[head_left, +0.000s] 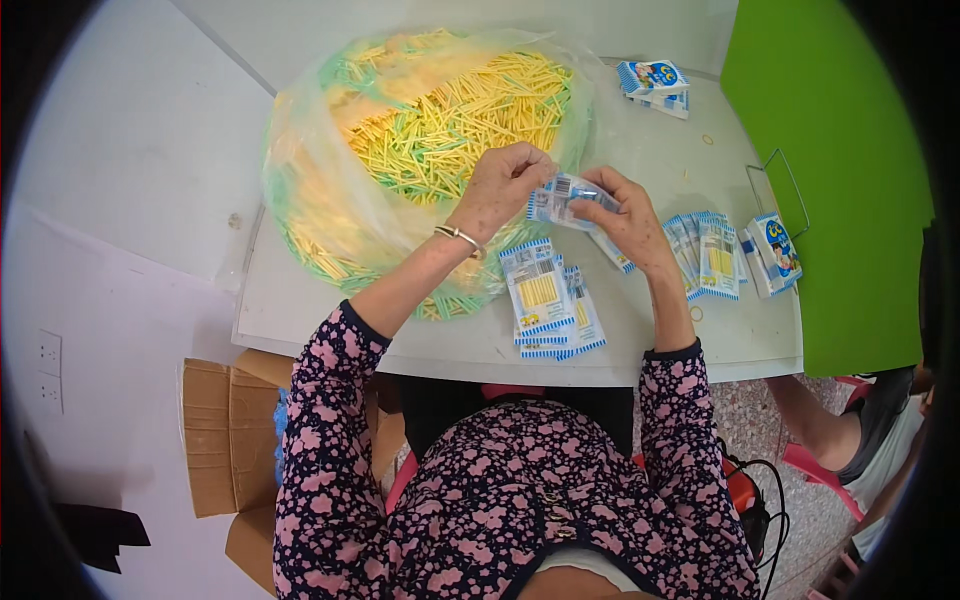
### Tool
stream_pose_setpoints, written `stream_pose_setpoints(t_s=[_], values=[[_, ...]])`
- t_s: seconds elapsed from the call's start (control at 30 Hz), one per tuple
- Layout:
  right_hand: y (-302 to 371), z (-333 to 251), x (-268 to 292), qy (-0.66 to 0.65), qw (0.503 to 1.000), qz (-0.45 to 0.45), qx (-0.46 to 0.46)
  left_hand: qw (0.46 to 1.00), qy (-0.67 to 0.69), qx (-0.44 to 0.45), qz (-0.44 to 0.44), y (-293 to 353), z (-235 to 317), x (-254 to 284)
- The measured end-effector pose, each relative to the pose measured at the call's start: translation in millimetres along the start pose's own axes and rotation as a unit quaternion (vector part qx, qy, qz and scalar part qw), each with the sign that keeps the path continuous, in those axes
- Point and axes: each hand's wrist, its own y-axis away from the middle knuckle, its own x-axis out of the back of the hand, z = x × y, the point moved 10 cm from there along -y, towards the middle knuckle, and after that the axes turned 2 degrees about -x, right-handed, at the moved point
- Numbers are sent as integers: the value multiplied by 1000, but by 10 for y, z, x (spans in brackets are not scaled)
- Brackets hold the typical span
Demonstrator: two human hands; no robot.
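Observation:
A small clear plastic packet with blue and white print is held up between my hands at the middle of the table. My right hand grips its right side, thumb across the front. My left hand, with a bangle on the wrist, is closed in a pinch at its upper left edge. Just behind my left hand lies a big clear bag full of thin yellow and green sticks. Below the held packet is a pile of filled packets, with yellow sticks showing through their windows.
More filled packets lie right of my right hand, beside a blue and white box and a wire stand. Further packs lie at the back right. A green panel borders the right side. An open cardboard box stands below left.

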Motion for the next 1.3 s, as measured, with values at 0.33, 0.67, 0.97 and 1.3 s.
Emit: stream_pose_setpoints(t_s=[0.33,0.67,0.97,1.3], values=[[4,38,-55,-27,999,14,-43,991,-129,-11,-23,78,42,-14],[13,20,-234,37,999,-5,-16,951,-279,-132,5,198,325,62],[1,62,-193,-58,997,24,-39,811,-562,-163,20,-103,132,1009],[29,236,-47,-78,993,49,-69,699,-702,-57,-125,-428,-486,846]])
